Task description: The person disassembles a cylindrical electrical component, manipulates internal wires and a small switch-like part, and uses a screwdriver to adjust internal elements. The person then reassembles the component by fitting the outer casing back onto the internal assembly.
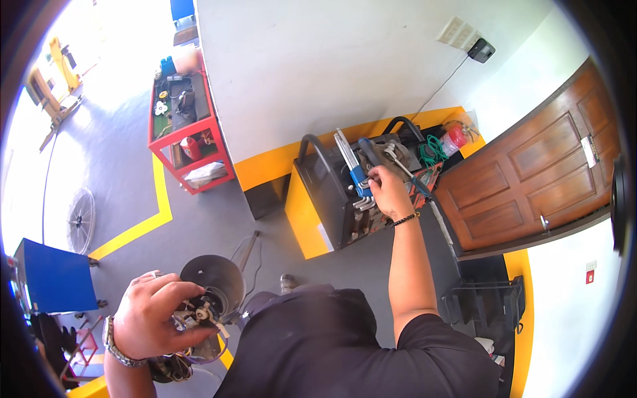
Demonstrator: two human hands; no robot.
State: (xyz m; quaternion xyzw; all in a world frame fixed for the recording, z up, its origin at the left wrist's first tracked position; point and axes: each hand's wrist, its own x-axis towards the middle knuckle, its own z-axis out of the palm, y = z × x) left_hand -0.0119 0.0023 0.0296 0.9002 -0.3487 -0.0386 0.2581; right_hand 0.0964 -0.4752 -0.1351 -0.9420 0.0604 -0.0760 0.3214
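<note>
My left hand [156,306], with a watch at its wrist, is closed round a wired part [199,310] with small brass-coloured and white pieces. Loose wires [174,368] hang below that hand. Just beyond it is a dark round open housing [229,272]; whether the part touches it I cannot tell. My right hand [390,191] reaches out to the black and yellow tool cart. Its fingers are closed on the blue holder of a hex key set [359,178], whose long keys point away from me. Beside that hand lies a ratchet wrench [406,167] with a dark handle.
The tool cart [312,212] has black handles and stands by the wall. Green cord [432,151] and a red extinguisher [454,139] are at its right end, near a wooden door [531,166]. Left are a red shelf [219,149], a blue cabinet [56,275] and a wheel [81,219].
</note>
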